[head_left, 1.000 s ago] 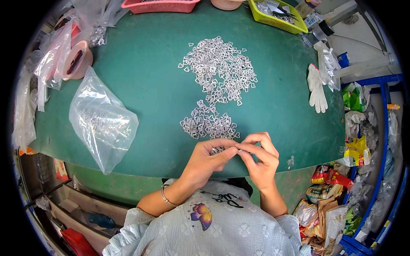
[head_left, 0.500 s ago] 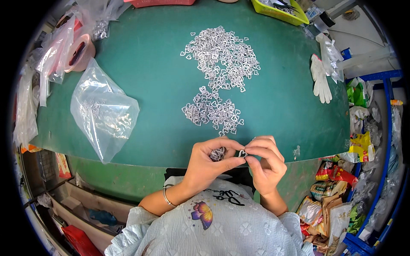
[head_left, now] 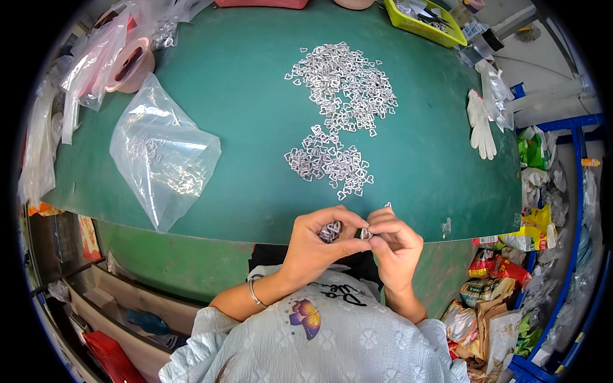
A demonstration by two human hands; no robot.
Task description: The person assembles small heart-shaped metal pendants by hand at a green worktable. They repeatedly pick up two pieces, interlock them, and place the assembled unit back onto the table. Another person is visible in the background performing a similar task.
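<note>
My left hand [head_left: 317, 244] is closed around a small clump of silver heart-shaped pieces [head_left: 330, 232] in its palm. Between its thumb and forefinger sits one heart-shaped piece [head_left: 365, 234], and the fingertips of my right hand [head_left: 397, 247] pinch the same piece from the other side. Another small piece [head_left: 387, 205] shows just above the right fingers; whether they touch it cannot be made out. On the green table beyond my hands lie a smaller pile of hearts [head_left: 332, 163] and, farther off, a larger pile [head_left: 348, 83].
A clear plastic bag [head_left: 163, 153] with some hearts inside lies at the left. Behind it stands a pink bowl [head_left: 145, 62]. A white glove [head_left: 480, 124] rests near the right edge. A yellow tray [head_left: 421, 24] with tools stands far right. Bagged goods [head_left: 495, 281] fill the right side.
The heart between my fingertips has turned and now looks narrower. A small piece now shows above my right fingers. The whole view has shifted slightly.
</note>
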